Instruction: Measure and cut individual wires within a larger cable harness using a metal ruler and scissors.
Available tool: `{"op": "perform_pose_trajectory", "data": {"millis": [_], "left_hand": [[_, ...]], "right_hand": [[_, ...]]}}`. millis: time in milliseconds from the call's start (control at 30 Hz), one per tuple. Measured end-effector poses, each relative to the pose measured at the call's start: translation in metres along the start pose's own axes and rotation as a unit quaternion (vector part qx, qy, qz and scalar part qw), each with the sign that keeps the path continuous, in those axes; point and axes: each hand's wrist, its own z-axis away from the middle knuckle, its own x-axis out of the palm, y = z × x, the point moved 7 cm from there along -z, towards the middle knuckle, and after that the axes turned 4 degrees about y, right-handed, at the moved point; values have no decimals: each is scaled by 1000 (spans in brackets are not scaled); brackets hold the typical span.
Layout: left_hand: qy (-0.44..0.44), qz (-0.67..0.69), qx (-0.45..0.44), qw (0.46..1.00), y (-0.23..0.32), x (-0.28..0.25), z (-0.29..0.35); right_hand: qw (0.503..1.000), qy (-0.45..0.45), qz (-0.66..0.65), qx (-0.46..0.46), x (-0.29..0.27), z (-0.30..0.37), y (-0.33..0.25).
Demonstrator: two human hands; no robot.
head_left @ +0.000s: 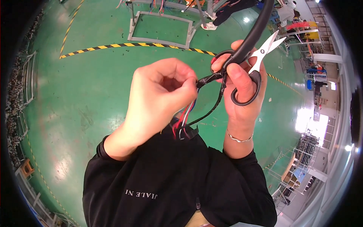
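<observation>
My left hand pinches the taped end of a black wire harness branch, thumb against fingertips. Loose red, white and blue wires hang below that pinch in front of my black top. A thick black sleeved cable comes down from the upper right to the branching point, where my right hand grips it between thumb and fingers. Scissors with black handles hang on the fingers of that same hand, blades slightly apart and pointing up right. A thinner black branch curves down between both hands.
A grey metal frame stand stands on the green floor beyond a yellow-black striped line. Another person's white shoe shows beside it. Racks with goods line the right side, and shelving the left.
</observation>
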Motion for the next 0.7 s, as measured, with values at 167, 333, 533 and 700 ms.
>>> {"op": "perform_pose_trajectory", "data": {"millis": [167,333,533,700], "left_hand": [[-103,57,-92,989,-16,3,-15],[-135,153,-163,965,-26,14,-9],[-118,156,-118,974,-35,9,4],[-185,355,-225,888,-68,20,10]], "right_hand": [[998,-57,-20,8,1,-5,8],[993,-51,-107,0,-8,-12,17],[988,-53,-142,20,-11,-16,29],[988,-46,-142,31,-7,-17,37]]}}
